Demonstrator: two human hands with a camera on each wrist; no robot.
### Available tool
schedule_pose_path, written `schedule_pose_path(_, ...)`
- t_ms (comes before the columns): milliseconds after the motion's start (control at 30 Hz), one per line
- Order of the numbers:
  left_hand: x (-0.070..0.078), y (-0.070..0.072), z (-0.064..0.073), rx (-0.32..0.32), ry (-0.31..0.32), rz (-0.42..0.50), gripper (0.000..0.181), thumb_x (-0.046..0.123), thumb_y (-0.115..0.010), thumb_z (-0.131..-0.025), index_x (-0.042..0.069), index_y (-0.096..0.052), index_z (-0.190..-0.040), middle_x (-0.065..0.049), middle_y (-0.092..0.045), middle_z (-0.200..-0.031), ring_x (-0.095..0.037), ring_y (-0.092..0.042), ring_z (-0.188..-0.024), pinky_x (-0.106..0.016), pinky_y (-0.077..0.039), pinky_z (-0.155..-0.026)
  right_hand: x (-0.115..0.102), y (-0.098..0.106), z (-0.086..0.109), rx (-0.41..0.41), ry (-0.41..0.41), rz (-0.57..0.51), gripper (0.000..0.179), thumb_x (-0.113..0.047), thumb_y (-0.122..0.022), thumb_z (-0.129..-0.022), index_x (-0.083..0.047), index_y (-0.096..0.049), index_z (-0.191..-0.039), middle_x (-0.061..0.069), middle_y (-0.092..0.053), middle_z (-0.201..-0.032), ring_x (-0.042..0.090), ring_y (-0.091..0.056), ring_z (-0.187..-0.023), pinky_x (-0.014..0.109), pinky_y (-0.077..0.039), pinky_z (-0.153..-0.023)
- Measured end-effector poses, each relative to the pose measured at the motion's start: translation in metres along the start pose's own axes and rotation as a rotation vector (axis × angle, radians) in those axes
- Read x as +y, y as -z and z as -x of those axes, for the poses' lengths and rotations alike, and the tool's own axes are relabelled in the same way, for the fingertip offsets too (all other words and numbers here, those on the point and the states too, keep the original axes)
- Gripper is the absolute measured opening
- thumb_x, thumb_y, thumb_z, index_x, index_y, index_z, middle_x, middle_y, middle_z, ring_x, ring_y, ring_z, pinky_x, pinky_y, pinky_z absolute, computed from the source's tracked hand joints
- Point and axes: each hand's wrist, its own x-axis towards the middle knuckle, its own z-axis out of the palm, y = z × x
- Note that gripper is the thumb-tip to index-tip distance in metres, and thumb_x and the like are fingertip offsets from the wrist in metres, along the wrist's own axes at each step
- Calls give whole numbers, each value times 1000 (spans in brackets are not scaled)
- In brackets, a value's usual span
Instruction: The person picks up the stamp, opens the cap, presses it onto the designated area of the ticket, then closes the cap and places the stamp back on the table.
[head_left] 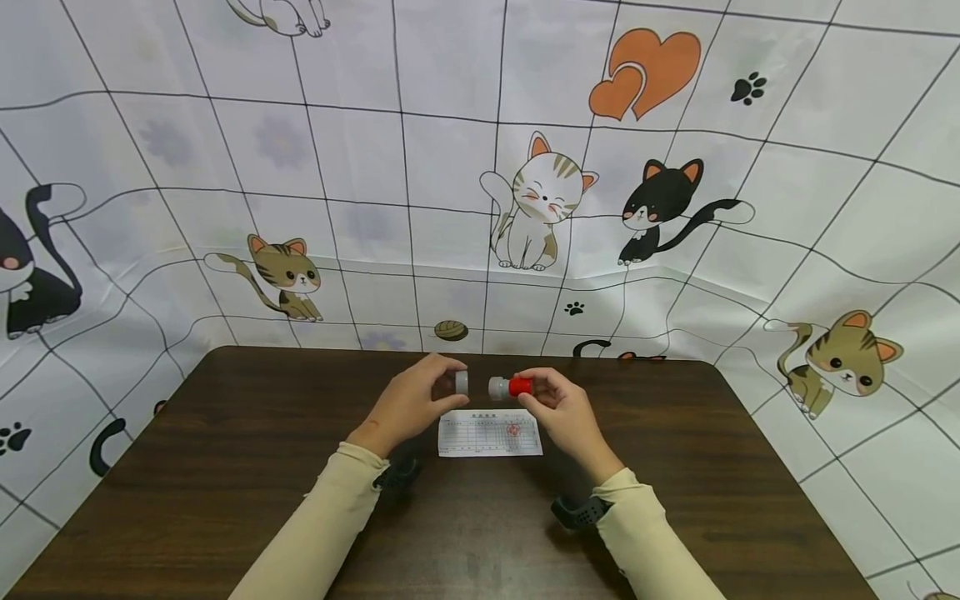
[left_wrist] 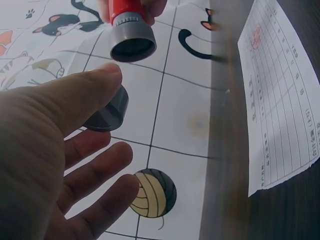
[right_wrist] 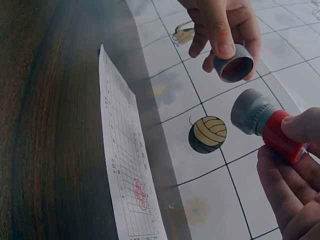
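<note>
My left hand [head_left: 407, 402] pinches a round grey cap [right_wrist: 234, 66] between thumb and fingers, its hollow side facing the stamp. In my right hand [head_left: 564, 410] is a stamp [right_wrist: 257, 116] with a red handle and a grey round head, gripped by the handle. The two are held a short gap apart over the far part of the table, cap and stamp head facing each other. Just below the hands lies a white printed form [head_left: 480, 437] with a ruled grid. A red stamp mark [head_left: 513, 430] shows on its right half.
The dark wooden table [head_left: 247, 467] ends just beyond the hands. Behind it hangs a white sheet [head_left: 435, 233] with a grid and cartoon cats. Dark bands [head_left: 581, 511] sit on both wrists.
</note>
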Motion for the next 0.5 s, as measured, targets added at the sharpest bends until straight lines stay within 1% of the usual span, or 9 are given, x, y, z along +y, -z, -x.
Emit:
schedule_pose_path(200,7,-1,1,-15,-21,2,48,30,-84,-90,16,-66,-133,2,-65,-121,-13,-65,-102,-35,-58,-90,-4,-1,1,-1,1,-21,30,3,-76,-91,-4,-71,-120,13,-74,-109,25,-71,-94,30,-60,-88)
schedule_pose_path(333,10,-2,2,-26,-14,0,48,28,-84,-89,16,-66,-132,2,-65,-120,-15,-65,-102,-36,-58,-90,-7,-4,1,-23,11,-33,31,-1,-76,-92,-3,-70,-123,15,-74,-111,27,-71,-95,33,-60,-89)
schedule_pose_path(500,11,-3,3,-24,-7,-13,49,28,-84,-89,16,-66,-132,1,-66,-122,-17,-66,-105,-38,-58,-93,-12,-7,2,-37,-5,-5,32,4,-74,-93,2,-68,-124,19,-73,-112,32,-70,-95,33,-60,-88)
